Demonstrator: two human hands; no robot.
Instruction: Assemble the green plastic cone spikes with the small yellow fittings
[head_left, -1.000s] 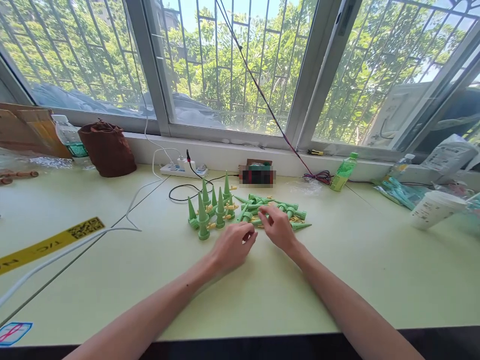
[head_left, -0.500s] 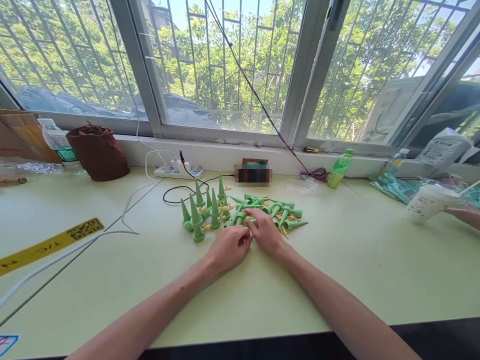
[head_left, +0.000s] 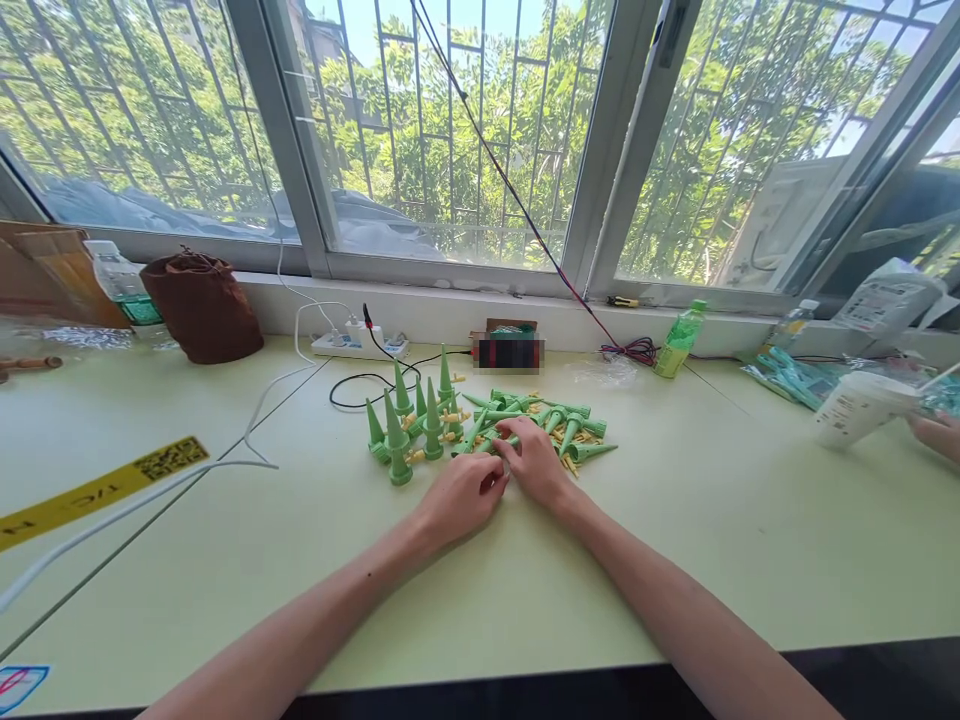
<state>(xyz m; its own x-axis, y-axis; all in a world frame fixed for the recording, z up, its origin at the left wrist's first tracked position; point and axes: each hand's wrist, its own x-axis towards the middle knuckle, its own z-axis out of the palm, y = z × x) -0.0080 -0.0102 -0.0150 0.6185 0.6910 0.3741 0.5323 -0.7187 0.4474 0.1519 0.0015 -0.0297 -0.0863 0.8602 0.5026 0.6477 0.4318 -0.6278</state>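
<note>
Cones (head_left: 396,440): likely two-handed small-part handling.
Left hand (head_left: 466,492), right hand (head_left: 531,462) curled close together at heap (head_left: 571,428); can't tell what's gripped. Next move needs fingertip precision.

This seems a shared workroom: a long tabletop (head_left: 480,600) under the left hand (head_left: 463,492) and right hand (head_left: 534,462), barred windows (head_left: 465,150) and a power strip (head_left: 358,346) beyond them. To their right is another person's hand (head_left: 937,434).

Bare left forearm (head_left: 322,600) and right forearm (head_left: 667,590) are tapering toward the wrists (head_left: 421,530), a dark spot (head_left: 369,575) is marking the left one, left hand (head_left: 461,493) and right hand (head_left: 536,463) are showing bare
</note>
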